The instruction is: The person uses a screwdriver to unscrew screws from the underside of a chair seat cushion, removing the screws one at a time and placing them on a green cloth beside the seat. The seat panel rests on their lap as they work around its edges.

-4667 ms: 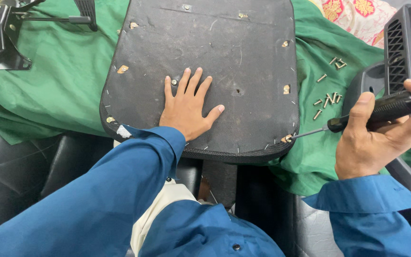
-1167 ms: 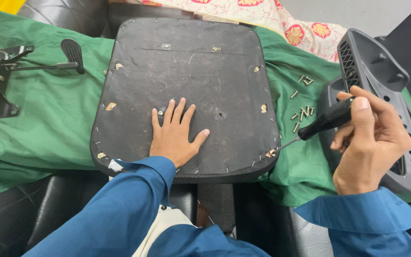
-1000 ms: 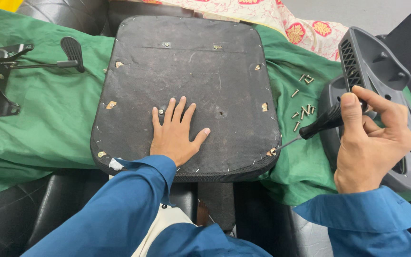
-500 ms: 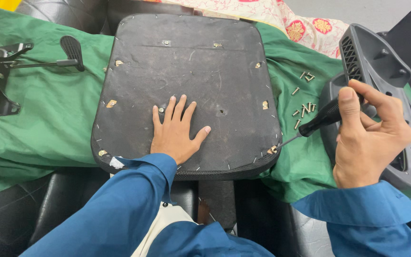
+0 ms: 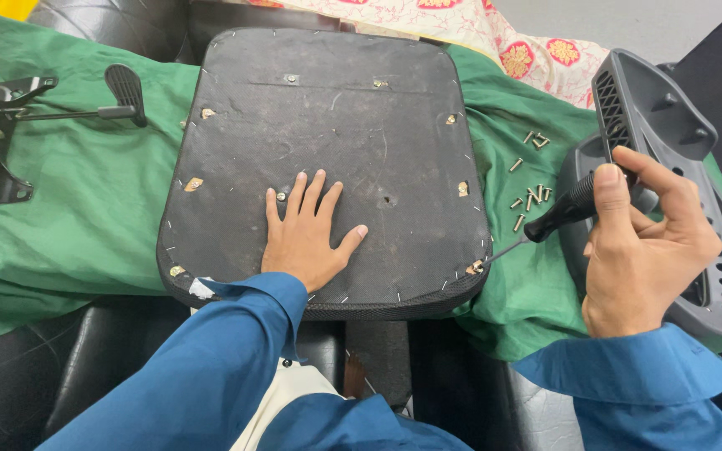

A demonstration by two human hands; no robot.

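Note:
A black chair seat base (image 5: pixel 361 117) lies upside down on a green cloth (image 5: pixel 85 200). My left hand (image 5: pixel 307 238) rests flat on its near middle, fingers spread. My right hand (image 5: pixel 641 246) grips a black-handled screwdriver (image 5: pixel 561 213). The screwdriver's thin tip touches a fastener (image 5: pixel 474 268) at the seat's near right corner.
Several loose screws (image 5: pixel 528 196) lie on the cloth right of the seat. A black plastic chair part (image 5: pixel 670 167) stands at the far right, behind my right hand. A black metal chair mechanism with a lever (image 5: pixel 10 125) lies at the left. Dark leather cushions sit under the cloth.
My right hand has shifted its grip along the screwdriver handle while the tip stays at the seat's near right corner. My left hand has stayed flat on the seat.

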